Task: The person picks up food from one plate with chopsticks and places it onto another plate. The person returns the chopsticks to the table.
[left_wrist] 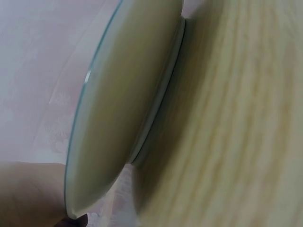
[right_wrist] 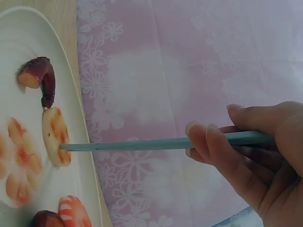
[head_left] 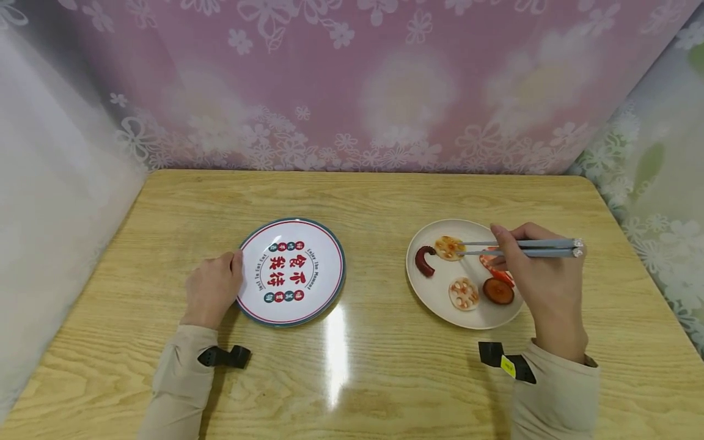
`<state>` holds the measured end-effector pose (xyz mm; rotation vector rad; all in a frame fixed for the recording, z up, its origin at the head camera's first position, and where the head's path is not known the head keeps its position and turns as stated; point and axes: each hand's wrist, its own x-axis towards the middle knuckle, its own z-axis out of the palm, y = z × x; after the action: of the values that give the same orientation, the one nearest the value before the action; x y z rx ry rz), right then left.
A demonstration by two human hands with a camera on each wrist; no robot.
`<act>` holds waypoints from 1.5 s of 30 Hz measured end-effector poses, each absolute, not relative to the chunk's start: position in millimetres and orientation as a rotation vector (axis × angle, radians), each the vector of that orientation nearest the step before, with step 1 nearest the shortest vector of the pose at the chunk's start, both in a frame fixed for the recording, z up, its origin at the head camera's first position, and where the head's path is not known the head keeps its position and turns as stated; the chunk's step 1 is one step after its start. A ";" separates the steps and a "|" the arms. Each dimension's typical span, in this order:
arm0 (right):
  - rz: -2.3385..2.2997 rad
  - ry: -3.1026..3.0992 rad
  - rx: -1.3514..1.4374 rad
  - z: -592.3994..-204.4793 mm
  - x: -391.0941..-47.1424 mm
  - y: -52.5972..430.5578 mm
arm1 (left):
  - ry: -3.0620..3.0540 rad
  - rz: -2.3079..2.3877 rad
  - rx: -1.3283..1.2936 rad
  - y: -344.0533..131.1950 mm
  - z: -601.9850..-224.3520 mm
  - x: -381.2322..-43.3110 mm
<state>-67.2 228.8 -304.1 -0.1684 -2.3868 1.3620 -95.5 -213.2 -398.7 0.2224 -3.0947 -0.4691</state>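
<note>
My left hand (head_left: pixel 213 287) grips the left edge of a white plate (head_left: pixel 330 269) with a blue-green rim and red and dark lettering. In the left wrist view the plate's pale underside (left_wrist: pixel 118 94) shows, with a thumb at its rim. My right hand (head_left: pixel 541 275) holds a pair of blue-grey chopsticks (head_left: pixel 539 248). Their tips touch a browned lotus root slice (head_left: pixel 450 248) at the far side of a cream plate (head_left: pixel 434 311). Also on that plate are a curved dark red octopus tentacle (head_left: pixel 425 261), a paler lotus root slice (head_left: pixel 464 294), a brown round slice (head_left: pixel 498 291) and a red-and-white piece (head_left: pixel 489 263), partly hidden by my hand.
Both plates stand on a wood-grain table (head_left: pixel 374 379), with a stretch of tabletop between them. A pink flowered cloth (head_left: pixel 330 91) hangs behind the table's far edge. Pale cloths hang at both sides. Each wrist carries a black camera mount.
</note>
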 end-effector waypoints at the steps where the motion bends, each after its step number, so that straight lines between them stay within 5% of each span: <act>1: 1.381 -2.367 -0.176 -303.6 -67.0 228.7 | -3.090 -0.461 0.214 -213.1 -398.4 -95.6; 16: 1.515 -2.277 -0.380 -302.1 -66.5 232.7 | -3.196 -0.434 0.230 -214.9 -398.8 -95.4; 45: 1.500 -2.313 -0.364 -313.7 -75.5 239.2 | -3.215 -0.437 0.078 -214.0 -401.2 -105.4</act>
<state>-75.5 239.2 -313.7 -0.3644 -2.3126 1.5000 -105.4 -214.0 -401.2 0.0779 -3.2154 -0.4367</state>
